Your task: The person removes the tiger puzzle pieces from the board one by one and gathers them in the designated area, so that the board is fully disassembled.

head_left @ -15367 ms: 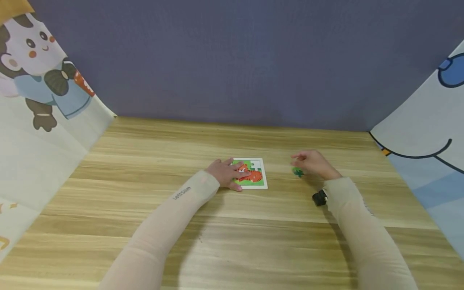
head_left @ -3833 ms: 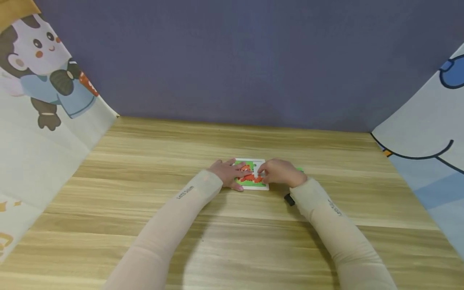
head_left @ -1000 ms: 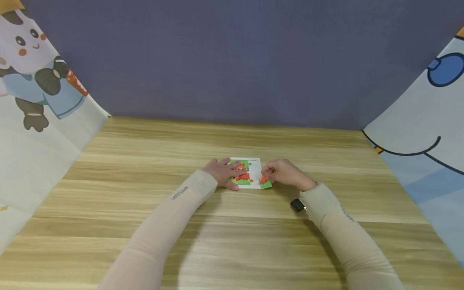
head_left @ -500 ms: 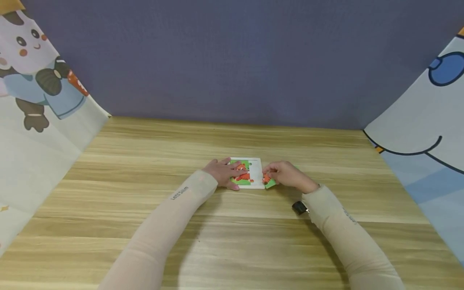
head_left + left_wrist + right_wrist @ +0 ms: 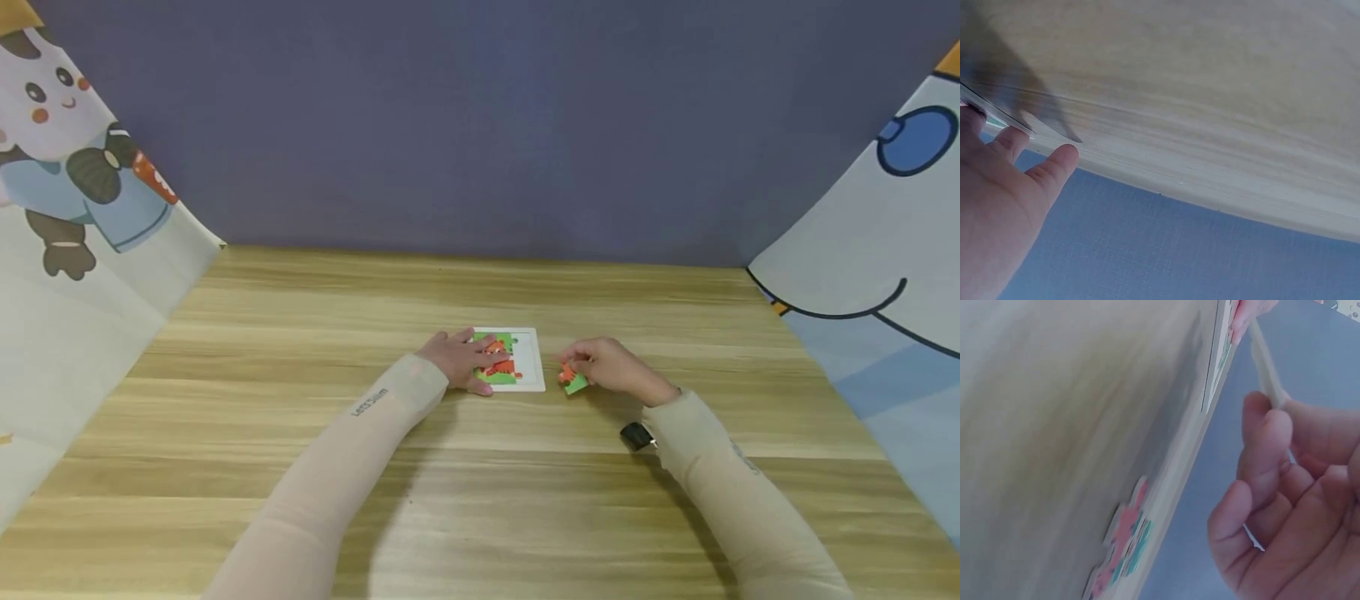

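Observation:
My left hand (image 5: 457, 360) rests spread on the puzzle board (image 5: 542, 387), a white-framed tray with a green and orange tiger picture, and covers part of it. Pieces fill the tray's left side; its right side shows white backing. In the left wrist view, the straight fingers of the left hand (image 5: 1007, 194) lie at the tray's edge. Just right of the tray, my right hand (image 5: 611, 365) pinches an orange and green puzzle piece (image 5: 575, 384). The right wrist view shows that puzzle piece (image 5: 1265, 365) nearly edge-on between thumb and fingertips, off the table.
Loose puzzle pieces (image 5: 1124, 540), reddish and green, lie on the wooden table below the right hand; the hand hides them in the head view. A black camera part (image 5: 636, 436) hangs at the right wrist. A dark blue panel (image 5: 487, 133) stands behind the table.
Over the last second the right hand has drawn the puzzle piece rightward, off the tray's right edge. The tray's right column has lost its pieces since the earliest frames. The left hand stays put.

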`<state>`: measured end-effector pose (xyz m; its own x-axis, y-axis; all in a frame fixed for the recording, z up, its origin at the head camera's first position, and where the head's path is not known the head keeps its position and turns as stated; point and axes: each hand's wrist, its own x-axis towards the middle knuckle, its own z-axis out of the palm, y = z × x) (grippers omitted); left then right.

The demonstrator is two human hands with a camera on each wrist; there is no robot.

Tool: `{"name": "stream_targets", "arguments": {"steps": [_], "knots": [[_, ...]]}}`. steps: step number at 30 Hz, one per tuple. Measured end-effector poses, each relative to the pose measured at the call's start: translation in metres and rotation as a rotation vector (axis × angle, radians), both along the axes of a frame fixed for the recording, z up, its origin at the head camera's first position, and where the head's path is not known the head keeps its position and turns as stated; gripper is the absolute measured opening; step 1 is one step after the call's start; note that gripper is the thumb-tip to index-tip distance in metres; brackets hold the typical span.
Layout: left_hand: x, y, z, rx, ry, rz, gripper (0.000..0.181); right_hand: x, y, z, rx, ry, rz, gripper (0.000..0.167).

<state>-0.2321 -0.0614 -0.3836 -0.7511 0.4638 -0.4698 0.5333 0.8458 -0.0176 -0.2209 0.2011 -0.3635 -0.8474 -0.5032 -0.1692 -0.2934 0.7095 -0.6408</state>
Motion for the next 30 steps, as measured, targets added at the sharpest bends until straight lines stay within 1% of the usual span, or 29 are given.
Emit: {"name": "stream_targets", "arguments": {"steps": [5, 8, 12, 16, 20, 23, 26, 30], "knots": [[0.002, -0.001, 0.002, 0.018, -0.005, 0.002, 0.074, 0.003, 0.007, 0.001, 0.001, 0.0, -0.009, 0.024], [0.003, -0.001, 0.002, 0.014, -0.004, 0.002, 0.073, 0.005, 0.012, 0.001, -0.009, -0.003, -0.001, 0.024], [0.004, 0.0, 0.003, 0.009, -0.009, 0.008, 0.073, 0.008, 0.018, 0.0, -0.005, 0.013, 0.009, 0.025], [0.007, 0.0, 0.007, -0.011, -0.004, 0.004, 0.073, 0.01, 0.025, 0.001, -0.004, 0.024, 0.012, 0.026], [0.008, 0.001, 0.011, -0.042, 0.029, -0.012, 0.072, 0.012, 0.032, 0.004, -0.007, 0.032, -0.003, 0.026], [0.008, 0.002, 0.011, -0.051, 0.057, -0.018, 0.072, 0.015, 0.039, 0.005, -0.001, 0.035, -0.022, 0.025], [0.008, 0.001, 0.007, -0.026, 0.089, -0.025, 0.073, 0.019, 0.047, 0.005, 0.002, 0.025, -0.036, 0.025], [0.011, 0.0, 0.001, 0.014, 0.149, -0.054, 0.074, 0.024, 0.058, 0.004, 0.001, 0.024, -0.056, 0.025]]}}
